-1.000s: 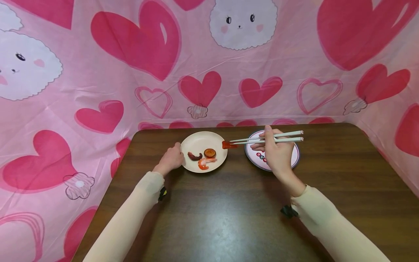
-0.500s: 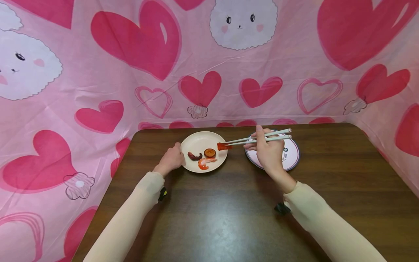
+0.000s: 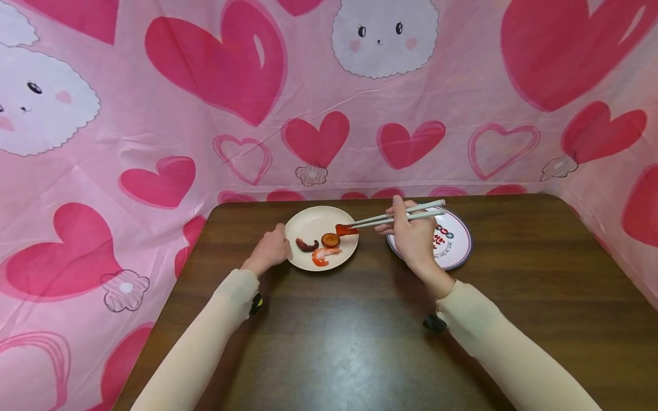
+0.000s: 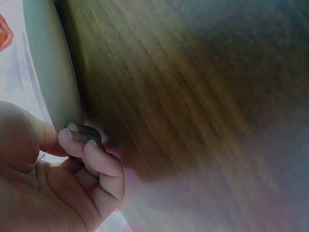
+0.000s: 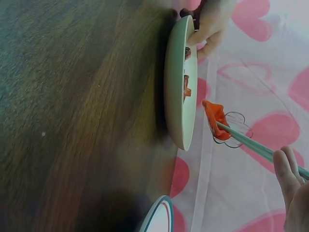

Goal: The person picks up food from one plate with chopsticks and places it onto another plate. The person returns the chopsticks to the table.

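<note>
My right hand [image 3: 415, 235] holds a pair of pale green chopsticks [image 3: 396, 217], whose tips pinch a glossy red-orange food piece [image 3: 346, 230]. In the right wrist view that piece [image 5: 216, 119] hangs in the air above the cream plate [image 5: 175, 92]. With curled fingers my left hand [image 3: 271, 248] grips the left rim of this plate [image 3: 310, 217]; the left wrist view shows thumb and fingers at its edge [image 4: 55, 72]. On the plate lie a dark curled octopus tentacle [image 3: 307, 245], a round brown mushroom-like piece [image 3: 330, 240] and an orange-and-white shrimp [image 3: 324, 256].
A white plate with a blue rim and red print [image 3: 454, 242] stands to the right, partly behind my right hand. Both plates rest on a dark wooden table [image 3: 349, 342]. Pink heart-printed cloth [image 3: 354, 103] hangs behind the table and at its sides.
My right hand has moved left with the chopsticks, bringing the red-orange piece from the cream plate's right edge to over its inside. My left hand stays at the rim.
</note>
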### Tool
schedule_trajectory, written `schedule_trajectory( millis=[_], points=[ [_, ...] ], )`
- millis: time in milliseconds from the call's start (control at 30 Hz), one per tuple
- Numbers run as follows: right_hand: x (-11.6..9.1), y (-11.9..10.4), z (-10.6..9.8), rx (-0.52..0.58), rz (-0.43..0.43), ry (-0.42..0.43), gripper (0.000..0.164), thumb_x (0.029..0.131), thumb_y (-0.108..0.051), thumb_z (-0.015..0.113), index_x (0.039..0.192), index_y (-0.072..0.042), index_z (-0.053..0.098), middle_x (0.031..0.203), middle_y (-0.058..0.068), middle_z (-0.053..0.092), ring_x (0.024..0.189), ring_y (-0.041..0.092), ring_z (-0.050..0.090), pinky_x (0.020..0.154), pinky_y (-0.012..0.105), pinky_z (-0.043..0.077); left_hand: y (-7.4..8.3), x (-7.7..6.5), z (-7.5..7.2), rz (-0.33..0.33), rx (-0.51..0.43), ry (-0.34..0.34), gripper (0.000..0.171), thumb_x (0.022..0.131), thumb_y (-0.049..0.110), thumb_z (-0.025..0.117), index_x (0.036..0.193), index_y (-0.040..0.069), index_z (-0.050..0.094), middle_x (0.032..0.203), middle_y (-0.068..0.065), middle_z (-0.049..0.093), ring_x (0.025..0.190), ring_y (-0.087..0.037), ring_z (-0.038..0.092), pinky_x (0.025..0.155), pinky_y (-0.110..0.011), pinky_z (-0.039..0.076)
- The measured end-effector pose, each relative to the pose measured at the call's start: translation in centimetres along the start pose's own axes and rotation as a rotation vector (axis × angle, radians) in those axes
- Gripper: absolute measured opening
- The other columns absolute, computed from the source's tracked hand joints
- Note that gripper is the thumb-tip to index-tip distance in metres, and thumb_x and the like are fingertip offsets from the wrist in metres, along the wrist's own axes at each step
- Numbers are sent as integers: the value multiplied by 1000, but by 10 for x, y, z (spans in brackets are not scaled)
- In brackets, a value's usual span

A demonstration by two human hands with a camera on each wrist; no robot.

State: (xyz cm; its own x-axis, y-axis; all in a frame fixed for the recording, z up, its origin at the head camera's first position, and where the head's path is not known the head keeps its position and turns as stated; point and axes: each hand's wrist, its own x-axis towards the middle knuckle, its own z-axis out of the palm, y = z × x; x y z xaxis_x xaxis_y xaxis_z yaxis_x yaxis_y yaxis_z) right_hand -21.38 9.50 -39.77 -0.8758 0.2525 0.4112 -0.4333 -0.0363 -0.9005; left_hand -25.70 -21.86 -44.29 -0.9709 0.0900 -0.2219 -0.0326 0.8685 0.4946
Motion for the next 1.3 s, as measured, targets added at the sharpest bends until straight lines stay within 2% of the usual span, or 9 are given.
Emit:
schedule_trajectory(
  millis=[200, 667, 967, 1167, 1300],
  points=[
    [3, 4, 4, -1, 17, -6, 40, 109, -22, 58, 93, 13, 64, 77, 33, 66, 54, 18, 71, 55, 35, 58, 1, 0, 0, 0, 9, 4, 41, 105, 11, 50, 140, -7, 41, 109, -22, 63, 89, -31, 61, 85, -46, 52],
    [12, 12, 14, 4, 55, 3, 45, 110, -23, 57, 96, 18, 64, 80, 40, 65, 55, 23, 72, 55, 38, 58, -1, 0, 1, 9, 2, 1, 41, 104, 9, 51, 139, -7, 40, 110, -23, 63, 89, -32, 61, 87, -46, 52],
    [17, 24, 18, -1, 84, 13, 46, 111, -23, 55, 95, 21, 61, 77, 39, 64, 53, 17, 71, 54, 35, 58, 0, 0, 1, 6, -3, 0, 41, 103, 9, 52, 139, -6, 41, 107, -22, 63, 88, -31, 61, 85, -45, 52],
    [18, 27, 21, -13, 106, 24, 49, 111, -27, 55, 96, 19, 62, 78, 38, 65, 54, 17, 71, 56, 40, 59, 0, 1, 0, 2, -17, -6, 42, 103, 10, 54, 140, -6, 41, 110, -22, 63, 89, -32, 61, 85, -45, 54],
    [19, 27, 25, -23, 120, 23, 46, 111, -25, 54, 98, 18, 63, 81, 40, 66, 56, 25, 72, 57, 45, 58, 0, 0, 0, 0, -17, -7, 42, 103, 10, 54, 139, -6, 41, 109, -22, 63, 88, -31, 61, 85, -44, 54]
  ],
)
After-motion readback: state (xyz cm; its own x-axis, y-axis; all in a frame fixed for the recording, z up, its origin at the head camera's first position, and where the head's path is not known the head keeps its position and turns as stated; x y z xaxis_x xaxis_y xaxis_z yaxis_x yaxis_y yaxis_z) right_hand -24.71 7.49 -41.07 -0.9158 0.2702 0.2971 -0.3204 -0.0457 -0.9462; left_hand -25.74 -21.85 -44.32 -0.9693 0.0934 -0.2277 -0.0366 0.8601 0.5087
